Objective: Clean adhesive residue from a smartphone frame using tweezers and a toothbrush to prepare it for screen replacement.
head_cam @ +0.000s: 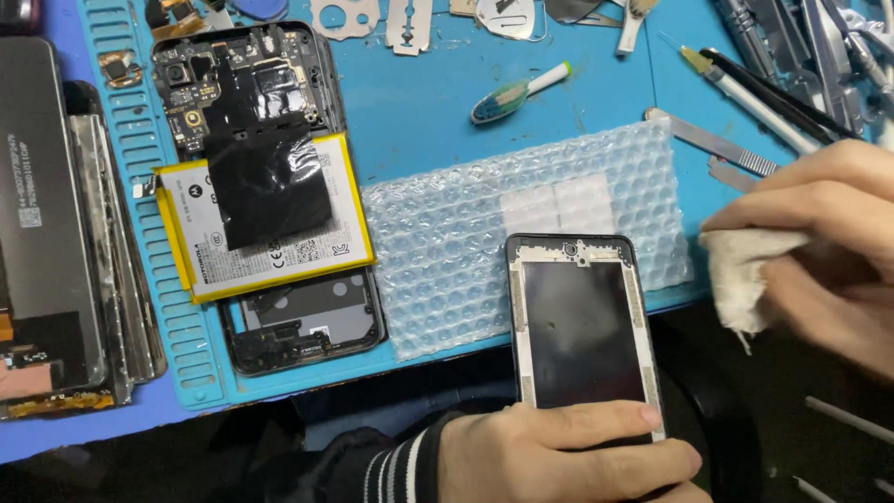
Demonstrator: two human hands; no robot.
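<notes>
My left hand [559, 452] grips the near end of a black phone frame [577, 321] with a dark glossy inner panel, resting partly on a sheet of bubble wrap [447, 242]. At the right edge, my right hand [829, 233] is closed around a wad of off-white cloth [740, 270], just right of the frame and apart from it. To the left lies an opened phone body [251, 102] with its circuit board exposed. A yellow-edged white battery [279, 247] lies skewed across it, with a black sheet on top.
A blue work mat [419, 93] carries a green toothbrush [517, 93], metal tweezers [712, 142], a razor blade [408, 23] and small metal parts. Pens and tools crowd the top right corner. Stacked phone screens [47, 224] lie at the far left.
</notes>
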